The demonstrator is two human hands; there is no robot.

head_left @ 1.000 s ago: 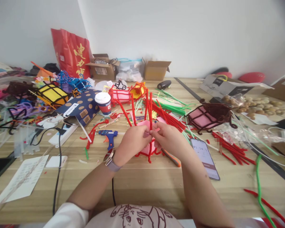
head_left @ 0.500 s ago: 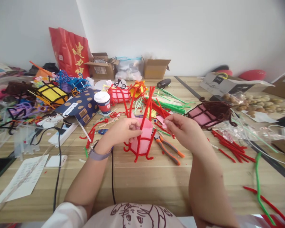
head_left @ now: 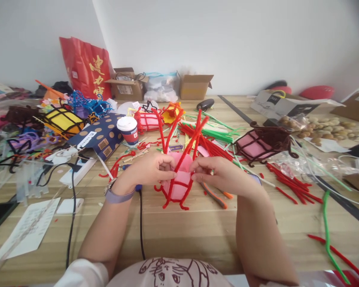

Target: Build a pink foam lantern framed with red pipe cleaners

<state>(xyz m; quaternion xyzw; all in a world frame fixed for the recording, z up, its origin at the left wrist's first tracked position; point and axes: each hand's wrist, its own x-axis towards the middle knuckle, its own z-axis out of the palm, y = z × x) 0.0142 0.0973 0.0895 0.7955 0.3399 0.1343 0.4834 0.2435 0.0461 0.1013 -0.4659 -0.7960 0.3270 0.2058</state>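
Observation:
A small lantern of red pipe cleaners with pink panels stands on the table in front of me, its long upper stems leaning and crossing. My left hand is closed at its left side, thumb and fingertips pinching a front red stem by the panel's upper edge. From the other side, my right hand is closed too, its thumb and fingertips pressed on the right-hand red stem. My fingers hide parts of the frame. Orange-and-grey pliers lie under my right hand, their jaws covered.
A paper cup stands behind my left hand. Red pipe cleaners and green ones lie behind the lantern. To the right sits a brown-framed lantern near a loose red bundle. A black cable runs toward me.
My right hand has moved left and down onto the lantern's right side. The lantern's upper stems have shifted, and its base sits slightly lower and further left.

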